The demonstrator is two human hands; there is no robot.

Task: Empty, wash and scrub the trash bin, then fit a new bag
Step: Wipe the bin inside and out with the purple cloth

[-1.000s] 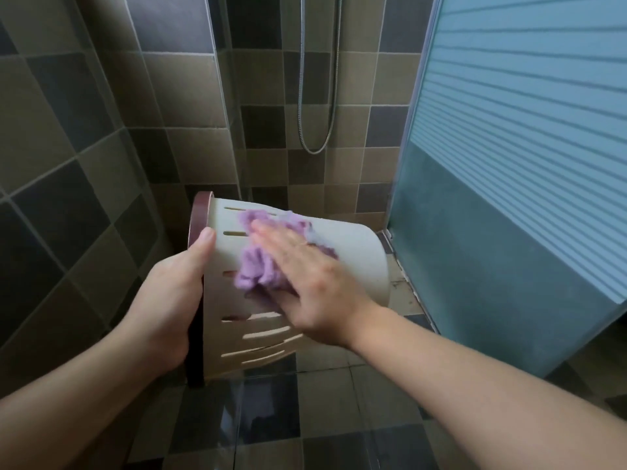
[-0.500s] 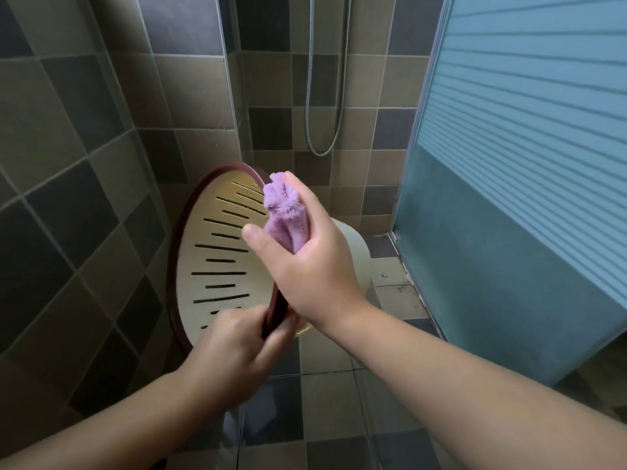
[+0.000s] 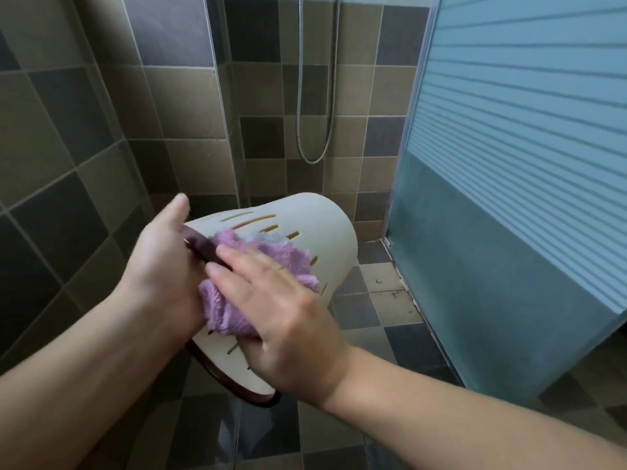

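A cream slotted trash bin [image 3: 319,228] with a dark maroon rim [image 3: 234,385] is held in the air, tipped on its side, its base pointing away from me. My left hand [image 3: 159,266] grips the rim at the upper left. My right hand [image 3: 281,320] lies flat on the bin's outer wall and presses a purple fluffy cloth [image 3: 258,256] against it. Part of the cloth bulges out between my two hands. The bin's inside is hidden.
I stand in a tiled shower corner. A metal shower hose [image 3: 315,96] hangs on the back wall. A frosted blue glass door [image 3: 509,198] closes the right side, and a clear glass panel edge [image 3: 220,113] runs down at the left. The tiled floor [image 3: 390,300] lies below.
Half a second ago the bin's opening faced me and my right hand held the bunched cloth at the rim. Now the bin is turned away and the cloth is spread on its outer wall.
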